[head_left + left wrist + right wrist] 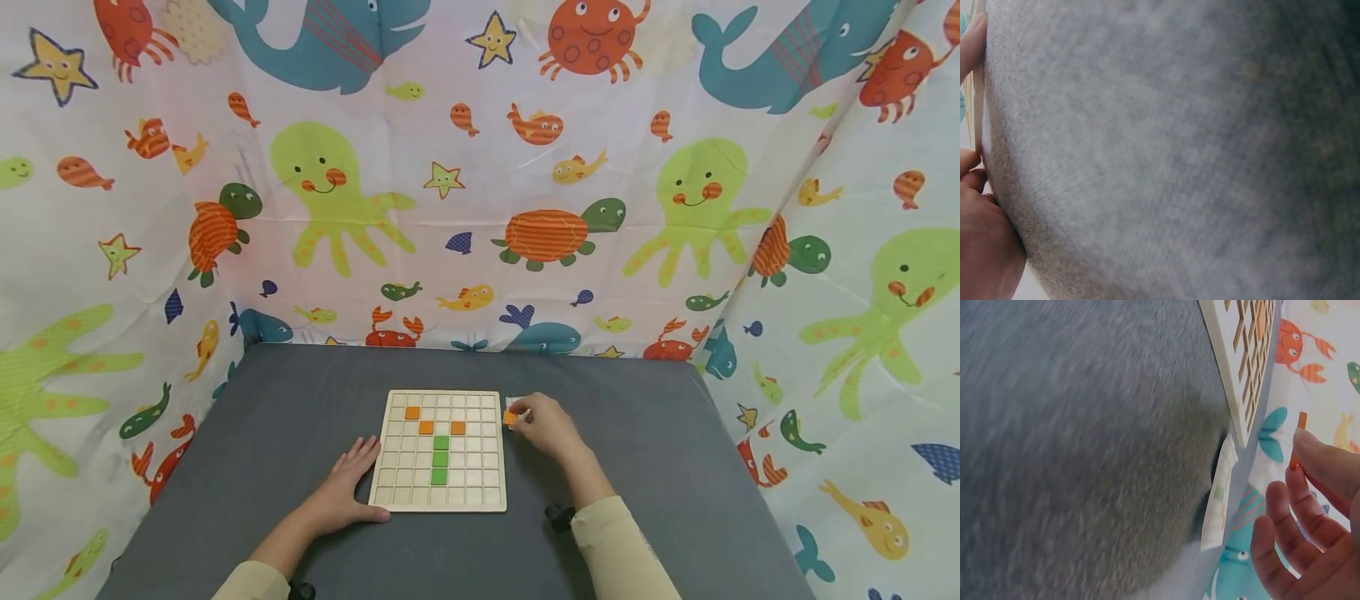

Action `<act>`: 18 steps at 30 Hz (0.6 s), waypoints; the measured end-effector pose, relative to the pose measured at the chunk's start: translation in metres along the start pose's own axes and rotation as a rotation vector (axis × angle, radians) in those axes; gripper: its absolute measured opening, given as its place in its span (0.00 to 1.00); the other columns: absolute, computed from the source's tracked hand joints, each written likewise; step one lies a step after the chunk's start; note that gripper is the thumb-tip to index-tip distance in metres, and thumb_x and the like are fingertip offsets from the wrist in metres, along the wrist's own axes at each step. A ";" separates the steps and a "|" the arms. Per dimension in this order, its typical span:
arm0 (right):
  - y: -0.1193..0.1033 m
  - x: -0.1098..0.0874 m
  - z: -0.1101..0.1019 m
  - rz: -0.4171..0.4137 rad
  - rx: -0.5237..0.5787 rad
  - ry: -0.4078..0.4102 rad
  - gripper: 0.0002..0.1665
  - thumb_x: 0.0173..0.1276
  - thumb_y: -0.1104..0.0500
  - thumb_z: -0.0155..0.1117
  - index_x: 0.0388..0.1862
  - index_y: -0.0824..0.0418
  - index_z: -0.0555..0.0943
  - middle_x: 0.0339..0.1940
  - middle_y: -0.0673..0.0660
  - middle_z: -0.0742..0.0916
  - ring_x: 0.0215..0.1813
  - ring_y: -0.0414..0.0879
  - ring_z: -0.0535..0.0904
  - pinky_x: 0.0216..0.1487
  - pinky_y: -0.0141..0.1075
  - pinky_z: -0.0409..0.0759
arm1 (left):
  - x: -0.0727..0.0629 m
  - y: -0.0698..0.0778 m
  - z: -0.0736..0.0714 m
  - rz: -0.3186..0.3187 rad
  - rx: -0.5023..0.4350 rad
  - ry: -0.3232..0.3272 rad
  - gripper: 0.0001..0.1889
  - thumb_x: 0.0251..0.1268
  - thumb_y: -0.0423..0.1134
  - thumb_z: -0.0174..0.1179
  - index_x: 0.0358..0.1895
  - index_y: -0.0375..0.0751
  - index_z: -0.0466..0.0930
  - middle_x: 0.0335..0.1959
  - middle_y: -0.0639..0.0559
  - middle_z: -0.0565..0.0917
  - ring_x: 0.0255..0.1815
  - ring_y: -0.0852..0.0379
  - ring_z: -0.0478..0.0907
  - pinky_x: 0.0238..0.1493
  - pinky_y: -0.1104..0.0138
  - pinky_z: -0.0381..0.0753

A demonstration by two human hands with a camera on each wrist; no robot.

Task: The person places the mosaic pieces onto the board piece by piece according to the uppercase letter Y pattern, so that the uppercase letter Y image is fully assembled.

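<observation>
A pale wooden grid board point(480, 492) lies on the table with three orange tiles point(426, 427) and three green tiles point(440, 459) in its cells. Along the board's left edge rests my left hand point(347, 487), fingers extended and thumb by the lower left corner. My right hand point(550, 427) is just beyond the board's right edge. Between thumb and forefinger it pinches a thin square orange tile point(1298, 440), held edge-on in the right wrist view. Beneath that hand lies a small white printed paper point(1218, 500), mostly covered in the head view.
The dark grey tabletop point(637, 417) reaches back to a white curtain point(465, 225) printed with sea animals, which also hangs at both sides. A small black object point(558, 517) shows at the right wrist, and another point(302, 592) by the left sleeve.
</observation>
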State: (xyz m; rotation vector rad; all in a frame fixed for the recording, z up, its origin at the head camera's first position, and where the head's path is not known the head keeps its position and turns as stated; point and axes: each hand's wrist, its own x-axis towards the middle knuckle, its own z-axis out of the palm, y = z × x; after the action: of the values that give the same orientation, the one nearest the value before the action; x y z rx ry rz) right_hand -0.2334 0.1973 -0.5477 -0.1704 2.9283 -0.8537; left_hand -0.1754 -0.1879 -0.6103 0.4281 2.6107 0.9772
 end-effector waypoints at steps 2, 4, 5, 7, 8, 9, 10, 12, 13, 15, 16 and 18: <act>-0.004 0.002 0.002 0.003 0.013 -0.015 0.11 0.65 0.56 0.73 0.47 0.52 0.88 0.46 0.52 0.85 0.41 0.45 0.79 0.37 0.40 0.80 | 0.000 0.000 0.000 -0.002 -0.004 -0.002 0.68 0.40 0.63 0.79 0.82 0.40 0.48 0.84 0.42 0.47 0.84 0.38 0.35 0.79 0.39 0.36; -0.007 0.005 0.005 -0.002 0.023 -0.023 0.11 0.66 0.57 0.73 0.47 0.52 0.88 0.47 0.52 0.85 0.42 0.45 0.79 0.37 0.39 0.80 | 0.000 0.001 -0.001 -0.002 -0.009 0.003 0.68 0.40 0.63 0.80 0.82 0.39 0.49 0.84 0.41 0.48 0.84 0.38 0.35 0.79 0.39 0.36; -0.009 0.006 0.006 -0.011 0.026 -0.029 0.11 0.66 0.57 0.73 0.47 0.52 0.88 0.47 0.52 0.85 0.42 0.45 0.79 0.37 0.39 0.79 | 0.000 0.001 -0.002 -0.002 -0.012 0.005 0.68 0.40 0.63 0.80 0.82 0.39 0.49 0.84 0.41 0.48 0.84 0.38 0.35 0.79 0.39 0.36; -0.012 0.009 0.009 -0.026 0.030 -0.033 0.11 0.66 0.58 0.73 0.48 0.53 0.88 0.47 0.52 0.85 0.42 0.45 0.79 0.37 0.40 0.80 | 0.000 0.002 -0.002 -0.001 -0.011 0.008 0.67 0.40 0.62 0.80 0.82 0.39 0.49 0.84 0.41 0.48 0.84 0.38 0.35 0.79 0.39 0.36; -0.013 0.011 0.010 -0.036 0.030 -0.034 0.12 0.66 0.58 0.73 0.48 0.53 0.88 0.47 0.52 0.85 0.42 0.45 0.79 0.38 0.40 0.80 | 0.000 0.002 -0.002 0.001 -0.009 0.009 0.67 0.40 0.62 0.80 0.81 0.38 0.49 0.84 0.41 0.48 0.84 0.37 0.36 0.79 0.39 0.36; -0.015 0.012 0.011 -0.044 0.028 -0.034 0.12 0.66 0.58 0.73 0.48 0.54 0.88 0.46 0.53 0.85 0.42 0.45 0.79 0.38 0.40 0.80 | 0.000 0.002 -0.002 0.000 -0.006 0.009 0.67 0.40 0.63 0.80 0.81 0.38 0.49 0.84 0.41 0.48 0.84 0.38 0.36 0.79 0.39 0.36; -0.016 0.013 0.012 -0.052 0.027 -0.035 0.12 0.66 0.58 0.73 0.49 0.54 0.88 0.46 0.53 0.85 0.42 0.45 0.79 0.39 0.41 0.80 | 0.000 0.002 -0.003 0.000 -0.006 0.008 0.67 0.40 0.62 0.79 0.81 0.38 0.49 0.84 0.41 0.48 0.84 0.37 0.36 0.79 0.39 0.36; -0.019 0.015 0.015 -0.064 0.027 -0.036 0.13 0.66 0.58 0.73 0.49 0.54 0.88 0.46 0.54 0.85 0.42 0.46 0.78 0.40 0.42 0.80 | 0.000 0.002 -0.002 -0.002 -0.003 0.004 0.67 0.40 0.63 0.79 0.82 0.39 0.49 0.84 0.41 0.48 0.84 0.37 0.36 0.79 0.39 0.36; -0.020 0.016 0.016 -0.068 0.024 -0.035 0.12 0.66 0.57 0.73 0.49 0.54 0.88 0.46 0.53 0.85 0.42 0.45 0.78 0.41 0.42 0.80 | 0.000 0.003 -0.002 -0.003 -0.002 0.002 0.67 0.40 0.63 0.79 0.82 0.39 0.49 0.84 0.41 0.48 0.84 0.37 0.36 0.79 0.39 0.36; -0.023 0.018 0.018 -0.079 0.018 -0.030 0.12 0.67 0.58 0.72 0.49 0.54 0.88 0.45 0.53 0.84 0.42 0.45 0.78 0.41 0.41 0.80 | 0.000 0.003 -0.002 -0.003 -0.005 0.001 0.67 0.40 0.63 0.79 0.82 0.39 0.49 0.83 0.41 0.48 0.84 0.37 0.36 0.79 0.39 0.37; -0.024 0.020 0.019 -0.084 0.015 -0.028 0.12 0.67 0.58 0.72 0.49 0.54 0.88 0.44 0.53 0.84 0.41 0.45 0.78 0.41 0.41 0.80 | 0.000 0.003 -0.002 -0.002 -0.008 0.000 0.67 0.40 0.63 0.79 0.82 0.39 0.49 0.84 0.41 0.48 0.84 0.37 0.36 0.79 0.39 0.36; -0.025 0.022 0.021 -0.094 0.009 -0.027 0.12 0.67 0.58 0.72 0.49 0.54 0.88 0.43 0.53 0.84 0.41 0.45 0.78 0.40 0.40 0.80 | -0.001 0.003 -0.001 0.000 -0.010 0.000 0.67 0.40 0.62 0.79 0.82 0.39 0.49 0.83 0.41 0.48 0.84 0.37 0.36 0.79 0.38 0.36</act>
State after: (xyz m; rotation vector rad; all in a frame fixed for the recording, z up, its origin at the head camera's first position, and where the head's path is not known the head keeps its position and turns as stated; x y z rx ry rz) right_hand -0.2511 0.1619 -0.5529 -0.3182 2.9116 -0.8693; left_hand -0.1747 -0.1866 -0.6069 0.4252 2.6048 0.9895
